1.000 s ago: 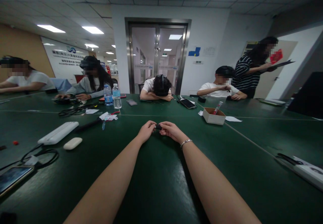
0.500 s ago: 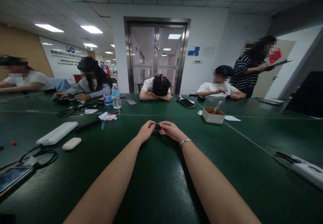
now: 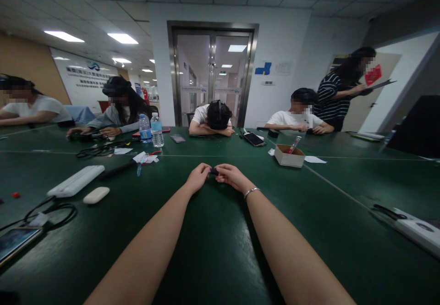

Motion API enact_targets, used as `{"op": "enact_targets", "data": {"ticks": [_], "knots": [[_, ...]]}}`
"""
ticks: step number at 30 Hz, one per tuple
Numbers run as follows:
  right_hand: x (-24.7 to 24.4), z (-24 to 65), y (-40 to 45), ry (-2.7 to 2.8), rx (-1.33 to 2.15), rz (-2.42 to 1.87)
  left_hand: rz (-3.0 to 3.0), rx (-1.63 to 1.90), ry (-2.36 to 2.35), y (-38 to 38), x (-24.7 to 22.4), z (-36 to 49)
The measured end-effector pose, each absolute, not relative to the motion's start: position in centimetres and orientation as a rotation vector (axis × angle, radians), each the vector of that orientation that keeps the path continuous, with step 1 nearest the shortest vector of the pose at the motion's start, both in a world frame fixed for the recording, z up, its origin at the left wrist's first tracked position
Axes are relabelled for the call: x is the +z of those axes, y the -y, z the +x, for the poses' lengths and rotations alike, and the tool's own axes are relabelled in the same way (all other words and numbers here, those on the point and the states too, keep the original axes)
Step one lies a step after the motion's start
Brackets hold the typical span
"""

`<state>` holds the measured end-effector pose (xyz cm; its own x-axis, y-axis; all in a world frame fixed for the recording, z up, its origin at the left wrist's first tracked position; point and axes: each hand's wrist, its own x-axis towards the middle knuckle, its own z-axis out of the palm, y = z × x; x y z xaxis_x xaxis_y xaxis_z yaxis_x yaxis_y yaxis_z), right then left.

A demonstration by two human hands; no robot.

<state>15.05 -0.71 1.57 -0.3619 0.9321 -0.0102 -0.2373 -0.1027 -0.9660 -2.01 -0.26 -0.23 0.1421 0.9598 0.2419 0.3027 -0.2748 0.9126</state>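
A small black object point(image 3: 213, 171) sits between my hands at the middle of the green table point(image 3: 213, 250); its kind is too small to make out. My left hand point(image 3: 198, 178) has its fingertips closed at the object's left end. From the other side my right hand point(image 3: 232, 177), with a silver bracelet on the wrist, pinches the same object between thumb and fingers. Both forearms reach forward over the tabletop. The undersides of the fingers are hidden.
Left of my arms lie a white power strip point(image 3: 76, 181), a white oval case point(image 3: 96, 195) and a phone point(image 3: 19, 243) with a black cable. Two water bottles point(image 3: 157, 131) stand farther back. A small box point(image 3: 289, 155) is at right. Several people sit opposite; one stands.
The view has shifted very slightly. My hands stay together around the black object, which shows a little more between the fingers.
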Motion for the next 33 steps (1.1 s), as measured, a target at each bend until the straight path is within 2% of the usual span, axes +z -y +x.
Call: {"op": "enact_targets", "data": {"ticks": [33], "knots": [[1.49, 15.15, 0.63, 1.232, 1.638, -0.86, 1.754, 1.108, -1.21, 0.29, -0.19, -2.32]]}}
